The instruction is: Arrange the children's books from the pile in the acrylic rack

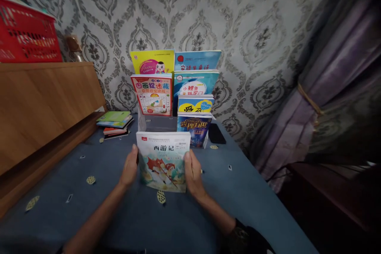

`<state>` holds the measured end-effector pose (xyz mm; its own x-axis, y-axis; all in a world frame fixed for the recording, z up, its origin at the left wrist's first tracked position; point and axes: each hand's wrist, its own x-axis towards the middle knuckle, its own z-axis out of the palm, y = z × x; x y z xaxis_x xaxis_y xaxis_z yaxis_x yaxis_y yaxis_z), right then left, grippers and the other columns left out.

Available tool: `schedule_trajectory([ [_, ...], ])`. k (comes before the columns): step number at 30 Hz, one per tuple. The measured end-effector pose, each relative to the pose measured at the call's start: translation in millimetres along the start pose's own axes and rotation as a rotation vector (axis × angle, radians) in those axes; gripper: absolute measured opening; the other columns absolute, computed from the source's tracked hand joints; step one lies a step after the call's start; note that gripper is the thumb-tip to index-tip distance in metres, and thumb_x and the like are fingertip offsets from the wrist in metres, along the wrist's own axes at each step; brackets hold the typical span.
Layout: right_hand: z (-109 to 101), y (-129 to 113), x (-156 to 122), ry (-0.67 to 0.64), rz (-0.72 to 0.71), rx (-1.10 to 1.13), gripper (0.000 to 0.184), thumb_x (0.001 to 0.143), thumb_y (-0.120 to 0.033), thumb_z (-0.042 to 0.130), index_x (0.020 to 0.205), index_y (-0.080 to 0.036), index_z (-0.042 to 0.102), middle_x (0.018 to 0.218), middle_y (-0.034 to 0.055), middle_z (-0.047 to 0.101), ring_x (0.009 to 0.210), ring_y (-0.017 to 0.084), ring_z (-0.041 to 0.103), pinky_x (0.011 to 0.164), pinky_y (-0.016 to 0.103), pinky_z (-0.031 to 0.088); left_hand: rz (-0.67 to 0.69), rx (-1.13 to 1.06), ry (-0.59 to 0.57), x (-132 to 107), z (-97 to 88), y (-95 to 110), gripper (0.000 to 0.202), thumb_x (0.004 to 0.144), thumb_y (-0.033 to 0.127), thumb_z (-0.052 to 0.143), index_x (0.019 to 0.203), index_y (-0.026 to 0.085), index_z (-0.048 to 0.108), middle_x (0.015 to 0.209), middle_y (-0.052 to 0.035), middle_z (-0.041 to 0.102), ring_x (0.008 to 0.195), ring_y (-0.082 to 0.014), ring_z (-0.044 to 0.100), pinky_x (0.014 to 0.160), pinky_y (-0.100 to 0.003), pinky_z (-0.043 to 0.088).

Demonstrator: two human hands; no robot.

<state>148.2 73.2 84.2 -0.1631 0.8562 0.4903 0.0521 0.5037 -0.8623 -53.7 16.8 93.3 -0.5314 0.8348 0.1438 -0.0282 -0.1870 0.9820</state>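
Observation:
I hold a white picture book point(162, 160) with a cartoon cover upright above the blue bedspread point(98, 206). My left hand point(129, 168) grips its left edge and my right hand point(193, 172) grips its right edge, fingers wrapped round. Just behind it stands a tiered display rack point(156, 123) against the wall, filled with children's books: a yellow one point(152, 61) and a blue one point(197, 60) at the top, more below. The rack's front left slot looks vacant.
A small stack of books point(115, 123) lies at the left of the rack. A black phone point(216, 133) lies to its right. A wooden headboard point(38, 103) with a red basket point(26, 33) is at left; purple curtains point(327, 87) hang at right.

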Motion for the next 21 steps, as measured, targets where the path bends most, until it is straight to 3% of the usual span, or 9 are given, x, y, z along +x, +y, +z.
schedule_trajectory([
  [2,-7.8,-2.5,3.9,-0.056,-0.019,-0.055,0.047,0.1,-0.052,0.029,0.096,-0.018,0.061,0.081,0.0049,0.065,0.071,0.019,0.058,0.067,0.029,0.046,-0.002,0.057,-0.066,0.2,-3.3,8.6,0.061,0.077,0.074,0.058,0.077,0.014,0.071,0.079,-0.0076,0.072,0.088,-0.0254,0.066,0.079,-0.031,0.049],
  [7,-33.0,-6.1,19.8,-0.19,-0.089,-0.314,0.041,0.098,-0.048,0.033,0.08,-0.021,0.058,0.076,0.0046,0.065,0.069,0.019,0.06,0.062,0.028,0.043,0.053,0.154,-0.268,-0.8,-7.1,26.2,0.049,0.073,0.062,0.07,0.091,0.016,0.071,0.091,-0.0077,0.073,0.084,-0.0231,0.064,0.077,-0.03,0.049],
  [11,-45.1,-5.2,31.2,-0.317,-0.072,-0.313,0.034,0.094,-0.047,0.039,0.081,-0.022,0.058,0.069,0.0025,0.065,0.061,0.019,0.063,0.058,0.029,0.046,0.012,0.125,-0.406,-2.1,-8.5,28.7,0.04,0.072,0.051,0.075,0.093,0.017,0.068,0.094,-0.0096,0.072,0.079,-0.0224,0.066,0.062,-0.026,0.05],
  [14,-43.9,-1.6,33.9,-0.441,0.09,-0.129,0.03,0.091,-0.049,0.042,0.086,-0.023,0.055,0.057,-0.0037,0.06,0.047,0.017,0.062,0.048,0.028,0.048,-0.02,0.126,-0.431,-1.4,-9.2,22.0,0.044,0.071,0.051,0.075,0.097,0.017,0.064,0.091,-0.0105,0.071,0.07,-0.0216,0.066,0.046,-0.022,0.045],
  [16,-40.2,0.8,35.0,-0.457,0.161,-0.036,0.031,0.089,-0.052,0.045,0.087,-0.023,0.053,0.058,-0.0046,0.061,0.046,0.018,0.064,0.044,0.028,0.049,-0.019,0.139,-0.425,1.2,-10.2,15.5,0.046,0.071,0.052,0.074,0.099,0.017,0.062,0.089,-0.0098,0.071,0.069,-0.0225,0.066,0.042,-0.021,0.044],
  [19,-33.4,-0.6,44.7,-0.443,0.152,-0.018,0.032,0.087,-0.055,0.046,0.084,-0.023,0.052,0.063,-0.0029,0.064,0.049,0.019,0.066,0.045,0.029,0.051,0.027,0.177,-0.382,13.8,-12.4,12.7,0.044,0.073,0.051,0.072,0.099,0.017,0.062,0.085,-0.0072,0.069,0.068,-0.0217,0.065,0.04,-0.019,0.042],
  [21,-28.0,-8.2,62.6,-0.439,0.102,-0.052,0.03,0.088,-0.052,0.044,0.081,-0.024,0.048,0.061,-0.0025,0.063,0.05,0.019,0.066,0.047,0.03,0.051,0.128,0.219,-0.338,31.5,-12.8,22.8,0.04,0.073,0.049,0.071,0.098,0.018,0.063,0.085,-0.0059,0.068,0.071,-0.0212,0.063,0.045,-0.021,0.045],
])
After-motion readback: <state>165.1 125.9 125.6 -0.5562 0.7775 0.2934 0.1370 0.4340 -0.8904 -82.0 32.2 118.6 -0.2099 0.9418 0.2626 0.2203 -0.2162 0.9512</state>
